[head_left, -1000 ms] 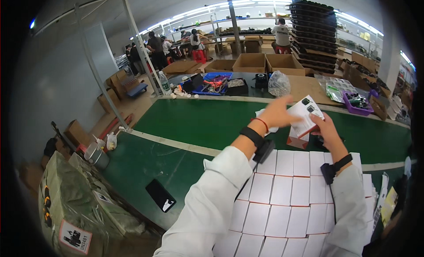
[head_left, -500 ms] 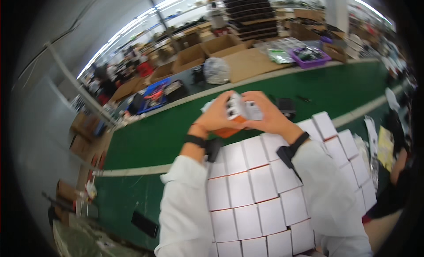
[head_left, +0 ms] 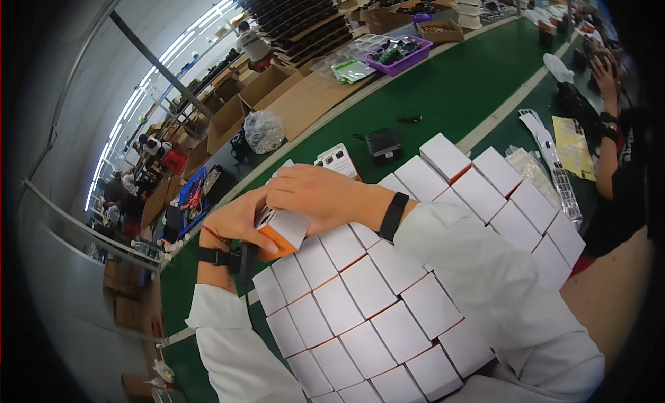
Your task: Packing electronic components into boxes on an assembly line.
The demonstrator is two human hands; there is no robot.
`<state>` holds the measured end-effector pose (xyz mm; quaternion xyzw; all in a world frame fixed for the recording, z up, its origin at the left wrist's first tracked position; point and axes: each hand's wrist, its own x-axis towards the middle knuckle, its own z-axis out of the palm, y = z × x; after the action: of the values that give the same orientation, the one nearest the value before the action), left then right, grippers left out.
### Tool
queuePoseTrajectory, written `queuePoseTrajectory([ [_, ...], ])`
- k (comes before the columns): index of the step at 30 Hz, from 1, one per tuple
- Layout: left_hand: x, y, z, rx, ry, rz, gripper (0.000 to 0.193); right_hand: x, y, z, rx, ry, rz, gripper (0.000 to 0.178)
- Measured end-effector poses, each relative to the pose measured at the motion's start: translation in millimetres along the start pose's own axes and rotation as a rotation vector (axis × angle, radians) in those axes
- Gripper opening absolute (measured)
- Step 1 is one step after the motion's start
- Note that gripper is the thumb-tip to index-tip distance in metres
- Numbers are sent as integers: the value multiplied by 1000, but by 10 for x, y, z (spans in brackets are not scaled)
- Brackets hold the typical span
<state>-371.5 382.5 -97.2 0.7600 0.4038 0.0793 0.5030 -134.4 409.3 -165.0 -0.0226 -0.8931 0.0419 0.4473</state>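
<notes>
A small white and orange box (head_left: pixel 287 231) is held above the rows of boxes. My left hand (head_left: pixel 239 217) grips it, with the thumb along its orange side. Fingers bent together, my right hand (head_left: pixel 322 194) lies over its upper end and hides that end. Just beyond my right hand is another white box (head_left: pixel 337 160) with dark pictures on its face. In front of me, many white boxes (head_left: pixel 361 286) with orange edges are packed side by side. A black case (head_left: pixel 383 145) sits on the green table past them.
The green table (head_left: pixel 478 77) runs off to the far right. A small black item (head_left: pixel 410 119) lies on it. Along its far side are a purple basket (head_left: pixel 398 55), a clear plastic bag (head_left: pixel 263 132) and open cartons (head_left: pixel 270 88). At right, a co-worker's arm (head_left: pixel 607 150) is near a yellow sheet (head_left: pixel 573 146).
The view has turned and tilted. My hands have come nearer and left with the box, and my right hand has moved from its side to over its end.
</notes>
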Motion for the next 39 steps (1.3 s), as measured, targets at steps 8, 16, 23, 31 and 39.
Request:
queuePoseTrajectory([
  [8, -57, 68, -46, -2, -39, -119, 105, 40, -6, -3, 47, 28, -31, 50],
  [16, -19, 174, 188, 1081, 555, -62, 97, -219, 255, -52, 7, -62, 186, 20],
  [23, 487, 333, 484, 1551, 631, 13, 71, -237, 387, 418, 1168, 293, 1160, 27],
  [31, 844, 930, 462, 1899, 561, 17, 61, -425, 585, 286, 1810, 351, 891, 50],
  [39, 865, 1127, 401, 1875, 667, 157, 73, -391, 667, 133, 1668, 562, 810, 39],
])
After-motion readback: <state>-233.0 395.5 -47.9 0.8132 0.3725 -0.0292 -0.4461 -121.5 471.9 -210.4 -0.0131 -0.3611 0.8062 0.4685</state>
